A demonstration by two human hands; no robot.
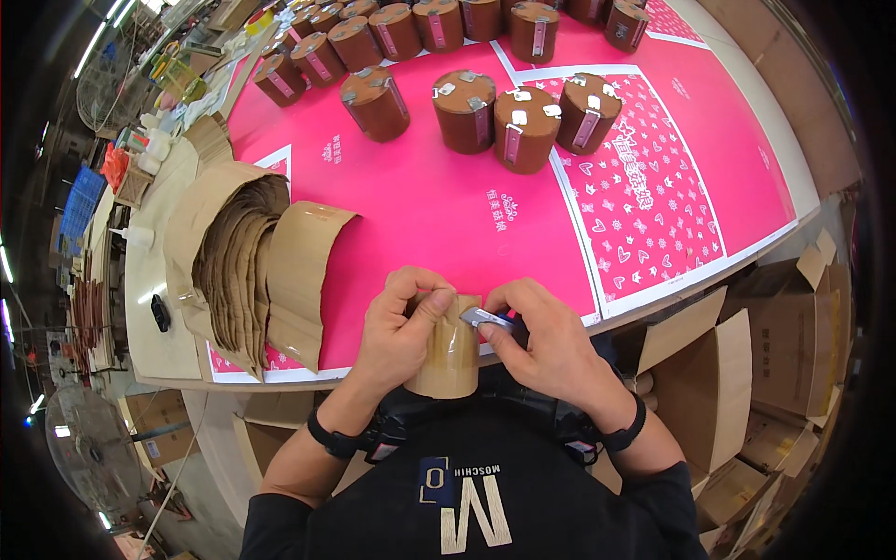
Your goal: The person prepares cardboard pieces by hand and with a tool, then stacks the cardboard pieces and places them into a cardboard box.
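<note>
A: Black shirt (597,509) nearest us, OK. Hands?
B: Our L hand (403,319) is clamped on the brown cyl. (446,373), thumb at its upper rim; our R hand (553,343) pinches a small grey tool (487,319) by that rim.
A: Where's the brown cyl.?
B: Right before us, at the near edge of the table (151,266).
A: Step?
B: Prob. trimming or taping the rim; we can't tell which.
A: Next move needs?
B: Steady L hand, we'd guess, w/ thumb clear of the small grey tool.
</note>
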